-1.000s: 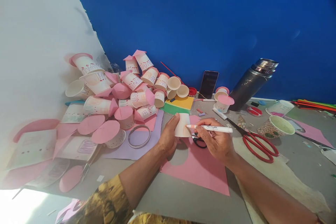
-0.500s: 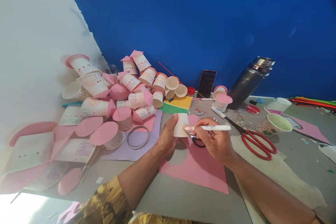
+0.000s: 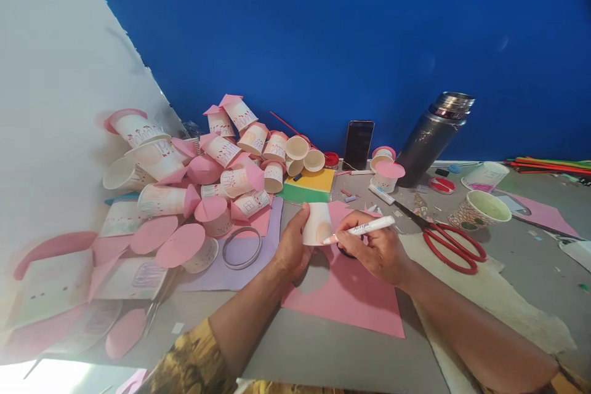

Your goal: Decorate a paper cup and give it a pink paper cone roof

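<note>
My left hand point(image 3: 292, 247) grips a small white paper cup point(image 3: 316, 222) turned upside down, thumb up along its left side. My right hand point(image 3: 375, 249) is closed on a white acrylic marker point(image 3: 359, 229). The marker's pale pink tip touches the lower right of the cup wall, where an orange patch shows. Both hands hover over a pink paper sheet point(image 3: 351, 295) with a round hole cut in it. Small black scissors lie partly hidden under my right hand.
A heap of decorated paper cups with pink lids point(image 3: 221, 160) fills the left. Red scissors point(image 3: 455, 249), a patterned cup point(image 3: 480, 210), a grey flask point(image 3: 434, 135), a phone point(image 3: 359, 144) and a tape ring point(image 3: 242, 247) lie around. A white board point(image 3: 55, 104) stands at left.
The marker has tilted, its tip dropping lower on the cup wall, and an orange patch now shows there. The view has shifted slightly to the right.
</note>
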Action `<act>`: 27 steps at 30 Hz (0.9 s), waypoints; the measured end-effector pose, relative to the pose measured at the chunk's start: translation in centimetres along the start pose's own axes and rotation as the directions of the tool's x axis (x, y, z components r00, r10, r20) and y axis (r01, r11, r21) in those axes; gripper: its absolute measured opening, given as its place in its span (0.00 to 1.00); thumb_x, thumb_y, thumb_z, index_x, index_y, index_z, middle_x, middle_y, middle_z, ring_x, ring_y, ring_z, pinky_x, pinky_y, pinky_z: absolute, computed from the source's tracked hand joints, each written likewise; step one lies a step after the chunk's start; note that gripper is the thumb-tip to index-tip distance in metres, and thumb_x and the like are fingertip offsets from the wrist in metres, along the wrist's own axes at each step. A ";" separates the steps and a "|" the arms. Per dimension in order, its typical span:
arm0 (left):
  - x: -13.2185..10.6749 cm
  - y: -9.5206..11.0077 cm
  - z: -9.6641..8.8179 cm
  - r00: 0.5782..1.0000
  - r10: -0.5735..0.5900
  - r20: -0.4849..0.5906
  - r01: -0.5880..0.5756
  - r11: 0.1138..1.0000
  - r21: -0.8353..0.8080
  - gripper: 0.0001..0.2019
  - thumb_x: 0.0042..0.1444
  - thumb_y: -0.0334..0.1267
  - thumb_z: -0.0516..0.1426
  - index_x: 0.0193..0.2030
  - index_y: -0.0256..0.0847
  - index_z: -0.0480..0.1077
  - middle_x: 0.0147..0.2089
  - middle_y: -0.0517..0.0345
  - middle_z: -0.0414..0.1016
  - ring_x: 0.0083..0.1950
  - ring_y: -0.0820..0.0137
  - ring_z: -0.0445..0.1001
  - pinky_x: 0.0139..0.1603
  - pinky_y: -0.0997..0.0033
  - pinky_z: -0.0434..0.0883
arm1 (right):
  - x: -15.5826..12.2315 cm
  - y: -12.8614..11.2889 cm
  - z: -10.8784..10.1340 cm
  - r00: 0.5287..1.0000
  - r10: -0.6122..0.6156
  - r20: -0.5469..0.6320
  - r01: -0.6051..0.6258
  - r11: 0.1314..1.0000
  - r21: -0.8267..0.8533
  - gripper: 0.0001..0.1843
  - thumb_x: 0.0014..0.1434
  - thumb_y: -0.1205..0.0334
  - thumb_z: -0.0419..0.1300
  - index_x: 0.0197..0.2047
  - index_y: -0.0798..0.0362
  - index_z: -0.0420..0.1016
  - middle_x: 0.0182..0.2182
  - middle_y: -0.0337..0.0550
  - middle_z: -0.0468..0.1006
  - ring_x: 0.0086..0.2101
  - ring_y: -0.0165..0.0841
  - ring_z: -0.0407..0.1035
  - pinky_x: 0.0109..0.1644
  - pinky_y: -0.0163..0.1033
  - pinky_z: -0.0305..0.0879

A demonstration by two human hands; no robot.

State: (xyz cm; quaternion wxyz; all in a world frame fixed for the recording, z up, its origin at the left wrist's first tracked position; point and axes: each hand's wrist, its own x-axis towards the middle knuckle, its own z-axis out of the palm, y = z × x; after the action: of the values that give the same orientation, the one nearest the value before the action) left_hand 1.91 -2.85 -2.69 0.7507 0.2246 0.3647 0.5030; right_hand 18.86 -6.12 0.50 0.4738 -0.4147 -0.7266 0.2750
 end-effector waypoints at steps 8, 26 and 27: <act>-0.1 0.1 0.1 1.000 -0.019 -0.017 0.019 0.999 -0.026 0.20 0.65 0.54 0.62 0.42 0.34 0.77 0.36 0.51 0.80 0.36 0.64 0.79 0.38 0.67 0.74 | 0.2 0.0 -0.2 0.998 0.058 0.008 -0.059 0.995 0.077 0.10 0.65 0.58 0.62 0.31 0.49 0.74 0.25 0.37 0.78 0.23 0.29 0.70 0.24 0.33 0.63; -0.3 0.7 0.5 0.998 -0.058 0.020 0.059 0.997 -0.056 0.23 0.70 0.54 0.54 0.44 0.33 0.77 0.37 0.47 0.80 0.35 0.63 0.79 0.35 0.66 0.78 | 0.3 -0.3 -0.4 0.989 0.148 0.010 -0.147 0.966 0.211 0.08 0.63 0.61 0.63 0.31 0.50 0.75 0.23 0.37 0.78 0.20 0.28 0.68 0.23 0.33 0.64; -0.3 0.7 0.5 0.998 -0.059 0.019 0.060 0.997 -0.051 0.23 0.70 0.55 0.54 0.44 0.33 0.77 0.37 0.47 0.80 0.35 0.63 0.80 0.34 0.65 0.78 | 0.3 -0.3 -0.4 0.988 0.157 0.009 -0.155 0.962 0.224 0.09 0.63 0.61 0.63 0.30 0.50 0.75 0.22 0.37 0.77 0.20 0.28 0.68 0.23 0.33 0.64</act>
State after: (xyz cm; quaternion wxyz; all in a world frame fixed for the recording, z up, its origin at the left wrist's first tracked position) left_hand 1.82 -2.88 -1.76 0.7741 0.1987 0.3514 0.4877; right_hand 19.09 -6.00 1.01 0.4976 -0.4158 -0.6538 0.3899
